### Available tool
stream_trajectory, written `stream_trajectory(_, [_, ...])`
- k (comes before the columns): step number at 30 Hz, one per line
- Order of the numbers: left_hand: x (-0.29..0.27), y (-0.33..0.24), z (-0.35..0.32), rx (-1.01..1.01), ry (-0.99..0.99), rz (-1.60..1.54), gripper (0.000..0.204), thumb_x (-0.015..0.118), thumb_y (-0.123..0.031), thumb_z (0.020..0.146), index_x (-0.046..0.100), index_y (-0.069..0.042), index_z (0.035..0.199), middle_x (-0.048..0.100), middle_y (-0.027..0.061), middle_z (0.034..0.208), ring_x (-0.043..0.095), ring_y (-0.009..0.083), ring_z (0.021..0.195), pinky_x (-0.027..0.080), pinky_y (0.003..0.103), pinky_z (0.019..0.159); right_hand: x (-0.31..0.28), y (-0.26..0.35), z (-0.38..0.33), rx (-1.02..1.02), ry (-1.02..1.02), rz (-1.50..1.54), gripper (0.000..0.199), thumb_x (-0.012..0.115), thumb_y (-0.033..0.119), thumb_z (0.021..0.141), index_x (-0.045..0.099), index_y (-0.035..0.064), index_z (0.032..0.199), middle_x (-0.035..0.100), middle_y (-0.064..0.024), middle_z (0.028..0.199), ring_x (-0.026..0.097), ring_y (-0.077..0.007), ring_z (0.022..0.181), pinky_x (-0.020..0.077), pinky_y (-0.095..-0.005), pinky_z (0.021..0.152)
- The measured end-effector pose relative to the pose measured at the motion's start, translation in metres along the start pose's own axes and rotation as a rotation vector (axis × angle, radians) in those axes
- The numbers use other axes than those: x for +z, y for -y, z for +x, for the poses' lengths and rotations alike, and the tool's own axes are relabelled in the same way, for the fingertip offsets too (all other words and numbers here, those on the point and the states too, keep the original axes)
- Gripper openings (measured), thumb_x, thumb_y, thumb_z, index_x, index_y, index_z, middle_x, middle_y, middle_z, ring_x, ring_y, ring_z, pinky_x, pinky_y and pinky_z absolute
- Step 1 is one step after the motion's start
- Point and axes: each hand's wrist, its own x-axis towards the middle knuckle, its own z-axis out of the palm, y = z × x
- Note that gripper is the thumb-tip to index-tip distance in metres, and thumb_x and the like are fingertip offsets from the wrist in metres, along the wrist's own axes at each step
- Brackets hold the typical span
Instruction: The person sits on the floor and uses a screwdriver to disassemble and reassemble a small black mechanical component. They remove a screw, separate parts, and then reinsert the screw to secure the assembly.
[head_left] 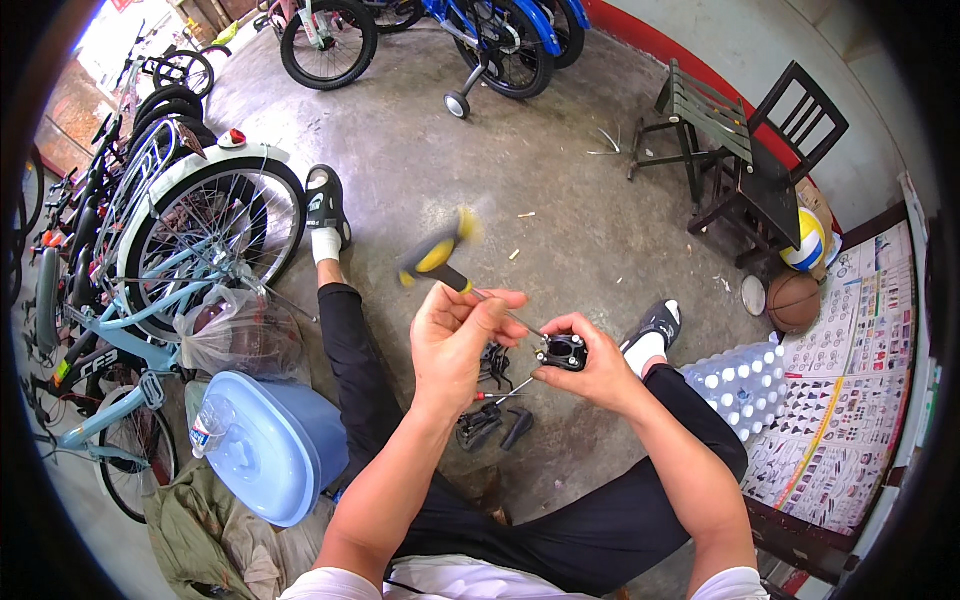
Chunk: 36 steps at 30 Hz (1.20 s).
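In the head view, two hands work above the concrete floor (560, 220). The left hand (458, 335) is narrowed around the shaft of one T-handled tool (437, 258), its yellow-and-black grip blurred at the ends. The right hand (590, 362) holds one black clamp-like part (562, 351) with silver bolts between thumb and fingers; the tool's tip meets the part's left side. Both are held up between the knees.

Below lie one red-handled screwdriver (492, 396) and several black parts (480, 427), too overlapped to count surely.

For edges, one light blue bicycle (150, 350) and one blue lidded bin (265, 450), carrying one bottle (208, 428), bound the left. On the right stand one slatted stool (708, 115), one dark chair (768, 185), two balls (795, 303) and a bottle pack (740, 385). Room for moving stretches forward between these sides, with small scraps scattered across it.
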Motion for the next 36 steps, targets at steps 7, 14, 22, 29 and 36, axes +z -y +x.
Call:
stream_trajectory(7, [0.005, -0.007, 0.000, 0.125, -0.045, 0.123, 0.026, 0.055, -0.017, 0.113, 0.060, 0.000, 0.131, 0.074, 0.0175, 0.104, 0.075, 0.0193, 0.078, 0.060, 0.031, 0.071, 0.000, 0.004, 0.003, 0.040, -0.019, 0.046, 0.054, 0.092, 0.027, 0.080, 0.065, 0.0098, 0.123, 0.073, -0.0036, 0.107, 0.070, -0.0159, 0.099, 0.0553, -0.0341, 0.088])
stream_trajectory(14, [0.014, -0.011, -0.014, 0.093, 0.021, 0.073, 0.025, 0.054, -0.017, 0.113, 0.060, 0.000, 0.130, 0.073, 0.0180, 0.101, 0.074, 0.0213, 0.075, 0.060, 0.032, 0.070, 0.002, -0.003, 0.004, 0.082, -0.068, 0.001, 0.054, 0.091, 0.032, 0.081, 0.065, 0.0104, 0.123, 0.073, -0.0054, 0.108, 0.071, -0.0188, 0.100, 0.0557, -0.0356, 0.090])
stream_trajectory(22, [0.023, -0.004, -0.017, 0.078, 0.019, 0.023, 0.023, 0.055, -0.016, 0.113, 0.060, 0.000, 0.129, 0.073, 0.0176, 0.100, 0.074, 0.0218, 0.075, 0.060, 0.033, 0.071, 0.001, 0.003, 0.001, 0.035, -0.073, -0.067, 0.054, 0.091, 0.032, 0.081, 0.064, 0.0102, 0.123, 0.074, -0.0076, 0.108, 0.073, -0.0223, 0.102, 0.0566, -0.0381, 0.089])
stream_trajectory(29, [0.022, 0.003, -0.020, 0.023, -0.006, 0.051, 0.019, 0.061, -0.016, 0.110, 0.063, 0.000, 0.119, 0.074, 0.0194, 0.104, 0.073, 0.0219, 0.073, 0.061, 0.034, 0.070, -0.001, -0.006, -0.001, 0.086, -0.076, -0.023, 0.054, 0.091, 0.031, 0.080, 0.064, 0.0099, 0.122, 0.075, -0.0077, 0.109, 0.073, -0.0228, 0.102, 0.0570, -0.0386, 0.089])
stream_trajectory(36, [0.021, 0.010, -0.015, -0.042, -0.002, -0.057, 0.027, 0.056, -0.019, 0.113, 0.058, 0.001, 0.131, 0.074, 0.0196, 0.108, 0.075, 0.0222, 0.080, 0.062, 0.034, 0.075, -0.001, -0.010, 0.003, 0.021, -0.095, -0.088, 0.055, 0.091, 0.033, 0.081, 0.064, 0.0092, 0.122, 0.074, -0.0095, 0.107, 0.073, -0.0240, 0.100, 0.0564, -0.0386, 0.088])
